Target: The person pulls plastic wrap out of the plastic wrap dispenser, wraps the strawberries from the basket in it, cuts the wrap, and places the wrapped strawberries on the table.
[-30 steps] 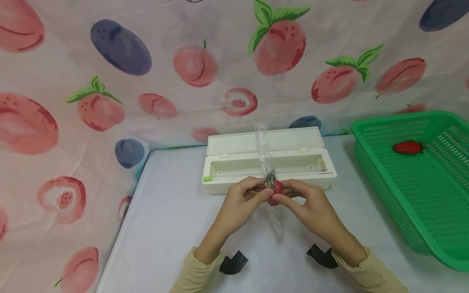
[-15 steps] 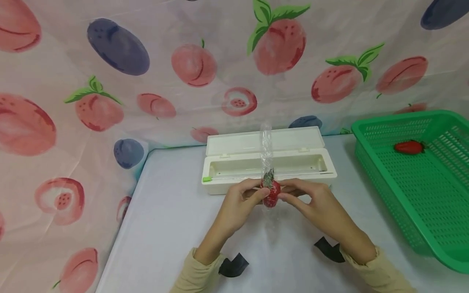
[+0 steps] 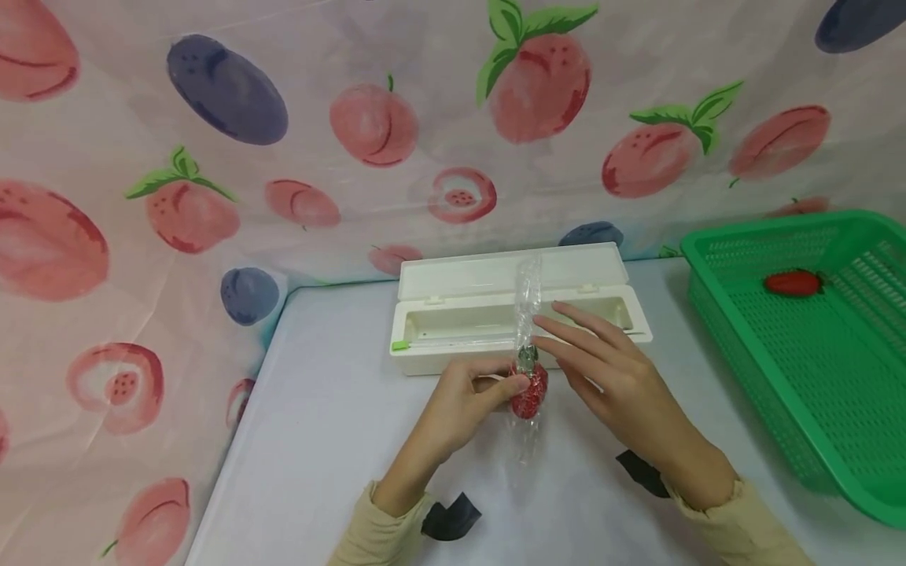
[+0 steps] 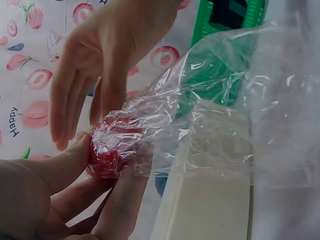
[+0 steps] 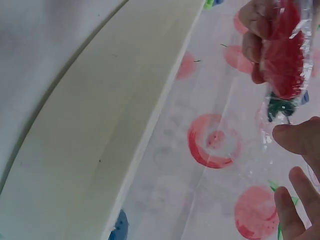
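Note:
A red strawberry (image 3: pixel 529 393) with a green leafy top is wrapped in clear film (image 3: pixel 527 291), whose loose ends stick out beyond both its ends. The left hand (image 3: pixel 463 401) pinches it from the left between thumb and fingers; in the left wrist view the film (image 4: pixel 200 115) spreads wide from the wrapped fruit (image 4: pixel 117 145). Just to the right, the right hand (image 3: pixel 619 377) has its fingers spread beside the film near the leafy top. In the right wrist view that hand's fingers (image 5: pixel 300 137) are apart, below the green leaves (image 5: pixel 281 106).
Behind the hands stands a long white box (image 3: pixel 453 360) with its lid (image 3: pixel 453 277) raised. A green basket (image 3: pixel 743 346) at the right holds another red fruit (image 3: pixel 793 283). A fruit-patterned cloth (image 3: pixel 297 102) hangs behind the white table (image 3: pixel 311 409).
The right hand has let go of the wrapped strawberry, spread its fingers and moved up and right. The left hand keeps its pinch, and the strawberry has shifted slightly right and down.

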Demonstrator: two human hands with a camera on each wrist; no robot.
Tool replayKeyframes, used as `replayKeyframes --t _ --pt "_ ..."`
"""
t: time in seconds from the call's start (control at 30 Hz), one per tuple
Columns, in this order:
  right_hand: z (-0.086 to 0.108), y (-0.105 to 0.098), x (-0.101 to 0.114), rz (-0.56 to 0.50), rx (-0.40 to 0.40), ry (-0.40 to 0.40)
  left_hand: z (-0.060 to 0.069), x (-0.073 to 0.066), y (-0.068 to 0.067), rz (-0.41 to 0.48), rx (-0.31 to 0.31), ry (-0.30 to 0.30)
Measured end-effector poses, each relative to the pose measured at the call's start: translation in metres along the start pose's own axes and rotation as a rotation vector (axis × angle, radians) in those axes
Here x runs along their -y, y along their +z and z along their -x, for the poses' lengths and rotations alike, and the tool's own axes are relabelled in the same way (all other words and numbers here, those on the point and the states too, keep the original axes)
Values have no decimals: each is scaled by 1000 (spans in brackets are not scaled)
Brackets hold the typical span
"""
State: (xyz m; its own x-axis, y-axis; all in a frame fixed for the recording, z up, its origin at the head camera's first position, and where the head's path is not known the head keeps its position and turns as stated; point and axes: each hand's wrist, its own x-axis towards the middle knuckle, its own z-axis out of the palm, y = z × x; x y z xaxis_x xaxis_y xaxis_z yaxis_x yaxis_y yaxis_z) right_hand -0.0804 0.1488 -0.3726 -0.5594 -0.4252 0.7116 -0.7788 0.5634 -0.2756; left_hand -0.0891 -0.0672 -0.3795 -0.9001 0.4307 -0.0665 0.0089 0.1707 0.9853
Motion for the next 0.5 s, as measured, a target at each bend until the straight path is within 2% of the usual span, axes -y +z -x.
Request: replayKeyframes --t 0.2,0.3,0.5 --pt "2 6 -6 33 55 6 3 -4 1 0 43 -37" --pt "5 8 -7 23 62 39 3 -5 2 8 70 -33" --pt "7 13 -8 -53 15 139 4 -7 3 17 106 -10"
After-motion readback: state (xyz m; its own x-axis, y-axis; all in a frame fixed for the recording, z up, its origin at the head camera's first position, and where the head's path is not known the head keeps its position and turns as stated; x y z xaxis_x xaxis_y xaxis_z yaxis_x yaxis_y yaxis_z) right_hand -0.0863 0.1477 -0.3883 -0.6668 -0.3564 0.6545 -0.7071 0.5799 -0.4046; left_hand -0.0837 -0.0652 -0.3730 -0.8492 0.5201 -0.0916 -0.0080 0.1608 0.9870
